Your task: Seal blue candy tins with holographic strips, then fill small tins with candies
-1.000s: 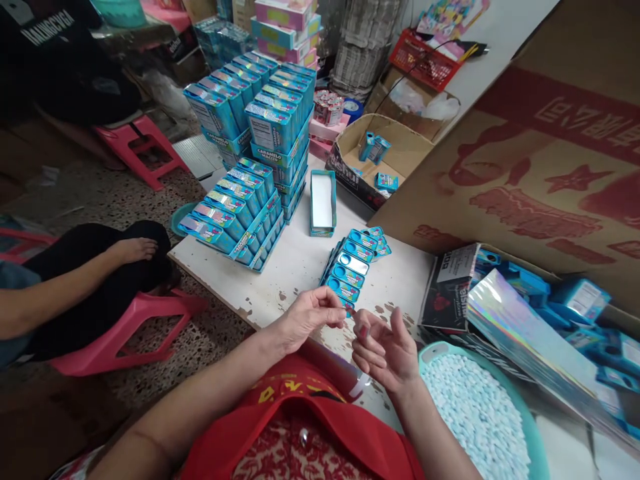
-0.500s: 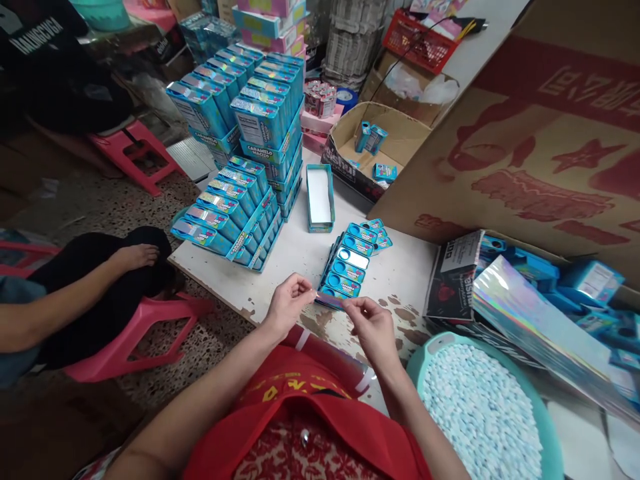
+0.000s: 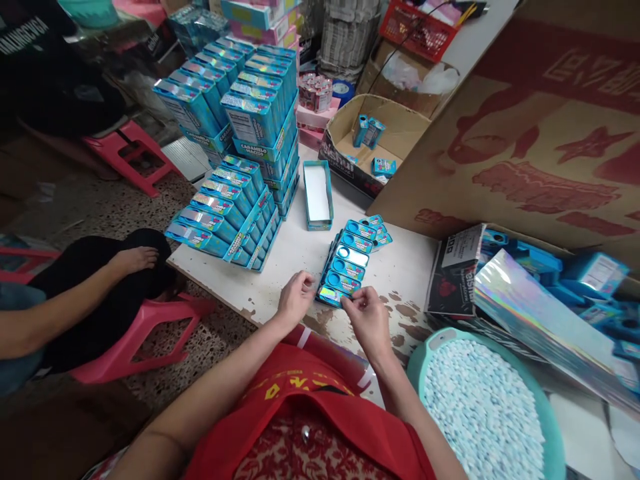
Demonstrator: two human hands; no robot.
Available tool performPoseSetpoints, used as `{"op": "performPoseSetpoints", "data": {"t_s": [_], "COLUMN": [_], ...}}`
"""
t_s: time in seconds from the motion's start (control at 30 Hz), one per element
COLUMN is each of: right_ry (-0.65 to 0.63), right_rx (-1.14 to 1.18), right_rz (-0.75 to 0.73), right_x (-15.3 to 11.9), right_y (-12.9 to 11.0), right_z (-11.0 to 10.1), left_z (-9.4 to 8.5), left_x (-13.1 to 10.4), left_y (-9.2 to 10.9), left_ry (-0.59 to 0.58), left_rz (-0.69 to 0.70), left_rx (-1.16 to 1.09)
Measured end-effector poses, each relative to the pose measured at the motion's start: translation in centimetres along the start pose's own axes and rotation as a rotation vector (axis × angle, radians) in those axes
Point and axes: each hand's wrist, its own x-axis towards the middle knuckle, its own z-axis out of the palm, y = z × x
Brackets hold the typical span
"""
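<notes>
Blue candy cartons [image 3: 349, 268] lie overlapped in a row on the table, with round cut-outs in their printed faces. On the nearest carton rests a shiny strip of film [image 3: 331, 295], laid along its length. My right hand [image 3: 369, 319] pinches at the strip's right end, where the fingers cover it. My left hand [image 3: 296, 298] hovers just left of the row, fingers loosely curled and apart from the strip; I see nothing in it. Behind the row, a few loose blue pieces [image 3: 383, 232] are fanned out.
Filled blue display boxes [image 3: 263, 157] are stacked at the left. A blue tray [image 3: 319, 217] stands behind the row. At right are a green basin [image 3: 550, 427] of pale candies, holographic sheets [image 3: 520, 313] and a carton [image 3: 453, 277]. Another person's hand [image 3: 135, 259] rests at left.
The strip, held taut between both hands before, now lies on the nearest carton. My left hand has let go of its end; my right hand has shifted slightly left and up.
</notes>
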Motion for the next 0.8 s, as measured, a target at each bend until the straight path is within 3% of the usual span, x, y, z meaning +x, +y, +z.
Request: {"op": "performPoseSetpoints", "data": {"t_s": [0.1,0.2,0.3,0.43,0.47,0.53,0.63,0.7,0.8], "right_ry": [0.023,0.031,0.004,-0.041,-0.024,0.009,-0.072,-0.127,-0.084], "right_rx": [0.067,0.006,0.021,0.245,0.264,0.197,0.021,-0.068,-0.169], "right_rz": [0.046,0.061,0.072,0.02,0.017,0.014,-0.078,-0.166,-0.188], "right_x": [-0.1,0.2,0.4,-0.6,-1.2,-2.6,-4.5,-5.5,-6.6], "right_y": [0.6,1.0,1.5,4.0,4.9,6.9,9.5,11.0,13.1], "right_z": [-0.1,0.7,1.3,-0.4,-1.1,-2.2,-2.6,-2.0,-1.2], "left_z": [-0.1,0.6,1.3,0.6,0.3,0.1,1.2,2.7,5.7], "left_x": [-1.3,-3.1,-4.2,-5.0,-5.1,-5.2,-4.7,-4.1,-3.4], "left_y": [-0.6,-0.8,-1.5,-3.3,-3.7,-4.2,-4.4,-4.2,-3.7], "left_ry": [-0.012,-0.165,-0.294,-0.151,-0.166,-0.35,-0.681,-0.774,-0.889], "left_rz": [-0.018,0.114,0.17,0.239,0.278,0.381,0.471,0.437,0.431], "left_rx": [0.047,0.021,0.243,0.53,0.549,0.552,0.6,0.682,0.742]}}
